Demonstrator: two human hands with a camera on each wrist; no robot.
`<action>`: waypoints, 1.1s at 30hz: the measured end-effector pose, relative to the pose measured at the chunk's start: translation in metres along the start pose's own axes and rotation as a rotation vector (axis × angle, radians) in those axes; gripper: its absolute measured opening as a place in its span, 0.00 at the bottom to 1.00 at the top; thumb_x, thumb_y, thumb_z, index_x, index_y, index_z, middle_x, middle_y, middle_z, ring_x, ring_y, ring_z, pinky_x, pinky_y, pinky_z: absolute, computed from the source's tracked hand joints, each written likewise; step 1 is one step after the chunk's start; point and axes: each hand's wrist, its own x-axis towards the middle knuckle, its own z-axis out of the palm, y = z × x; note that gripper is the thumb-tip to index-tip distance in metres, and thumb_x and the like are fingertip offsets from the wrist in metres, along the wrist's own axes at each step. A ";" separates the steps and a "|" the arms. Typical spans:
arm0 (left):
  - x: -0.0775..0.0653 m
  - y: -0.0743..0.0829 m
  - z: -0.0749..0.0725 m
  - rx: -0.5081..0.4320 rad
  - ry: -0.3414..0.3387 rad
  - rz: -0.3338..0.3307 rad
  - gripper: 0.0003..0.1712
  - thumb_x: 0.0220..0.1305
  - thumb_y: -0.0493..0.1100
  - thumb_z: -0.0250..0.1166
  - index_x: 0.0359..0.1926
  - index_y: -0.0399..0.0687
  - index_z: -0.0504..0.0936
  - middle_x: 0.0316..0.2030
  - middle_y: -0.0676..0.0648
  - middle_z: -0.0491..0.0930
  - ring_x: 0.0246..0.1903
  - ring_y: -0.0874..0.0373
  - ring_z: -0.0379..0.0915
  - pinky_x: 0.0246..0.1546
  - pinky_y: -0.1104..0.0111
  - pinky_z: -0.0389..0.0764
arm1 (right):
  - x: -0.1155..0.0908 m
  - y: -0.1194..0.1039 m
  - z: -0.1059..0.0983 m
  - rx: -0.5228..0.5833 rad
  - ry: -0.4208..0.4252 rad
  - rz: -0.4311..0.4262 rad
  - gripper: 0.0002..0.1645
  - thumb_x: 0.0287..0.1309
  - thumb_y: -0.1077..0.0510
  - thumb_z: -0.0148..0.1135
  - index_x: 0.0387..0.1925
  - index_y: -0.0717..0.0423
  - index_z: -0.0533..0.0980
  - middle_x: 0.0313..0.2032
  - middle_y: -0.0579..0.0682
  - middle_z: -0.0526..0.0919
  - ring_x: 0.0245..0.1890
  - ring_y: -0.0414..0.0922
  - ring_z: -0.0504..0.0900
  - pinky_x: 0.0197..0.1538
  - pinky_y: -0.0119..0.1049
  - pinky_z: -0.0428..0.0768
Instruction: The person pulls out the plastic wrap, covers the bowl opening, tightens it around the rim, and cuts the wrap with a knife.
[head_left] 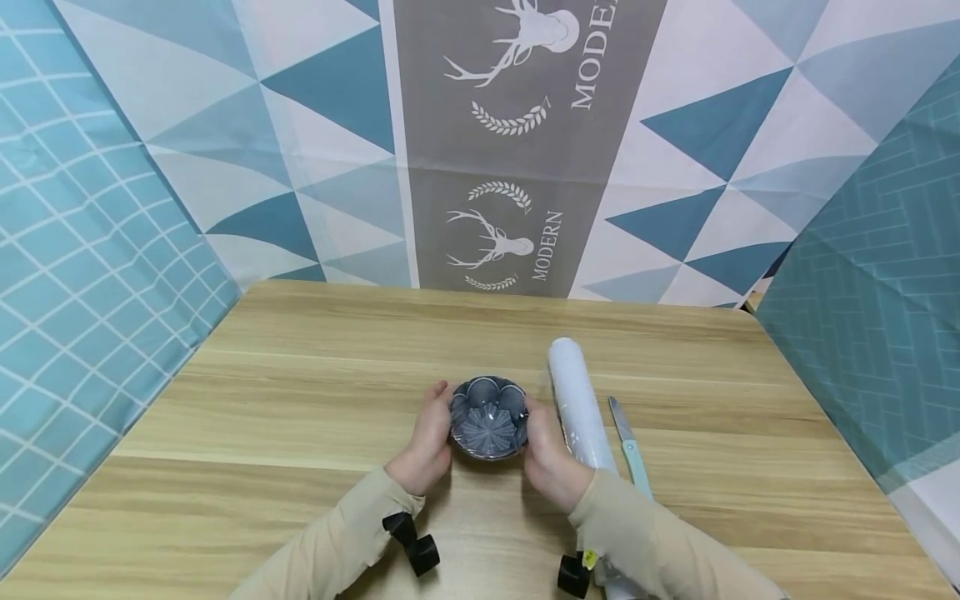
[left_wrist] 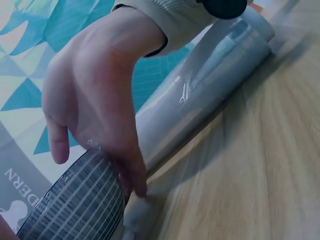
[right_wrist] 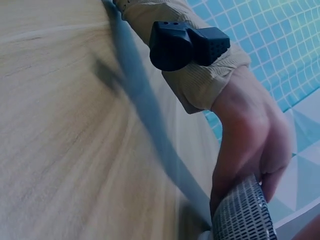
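A dark grey-blue glass bowl (head_left: 489, 419) with a petal-like pattern is between my two hands, close over the table. My left hand (head_left: 431, 435) holds its left side, and my right hand (head_left: 552, 457) grips the right side at the rim. In the left wrist view, the bowl's outer wall (left_wrist: 82, 200) looks tilted, with a wrinkle of clear film near the rim. The right hand (left_wrist: 97, 85) reaches over that edge there. The right wrist view has the left hand (right_wrist: 252, 135) against the patterned wall of the bowl (right_wrist: 245, 212).
A long roll of clear plastic film (head_left: 581, 400) lies just right of the right hand, partly under that forearm. Beyond it is a knife (head_left: 630, 446) with a pale blue handle. Patterned cloth (head_left: 510, 150) hangs behind the wooden table (head_left: 300, 383) and along both sides.
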 end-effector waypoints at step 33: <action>0.006 0.023 -0.001 0.249 -0.103 0.207 0.18 0.55 0.32 0.49 0.48 0.33 0.67 0.48 0.36 0.68 0.50 0.48 0.63 0.51 0.61 0.61 | -0.041 -0.067 -0.044 -0.105 -0.167 -0.101 0.15 0.55 0.66 0.40 0.44 0.70 0.63 0.33 0.48 0.75 0.36 0.41 0.75 0.49 0.37 0.69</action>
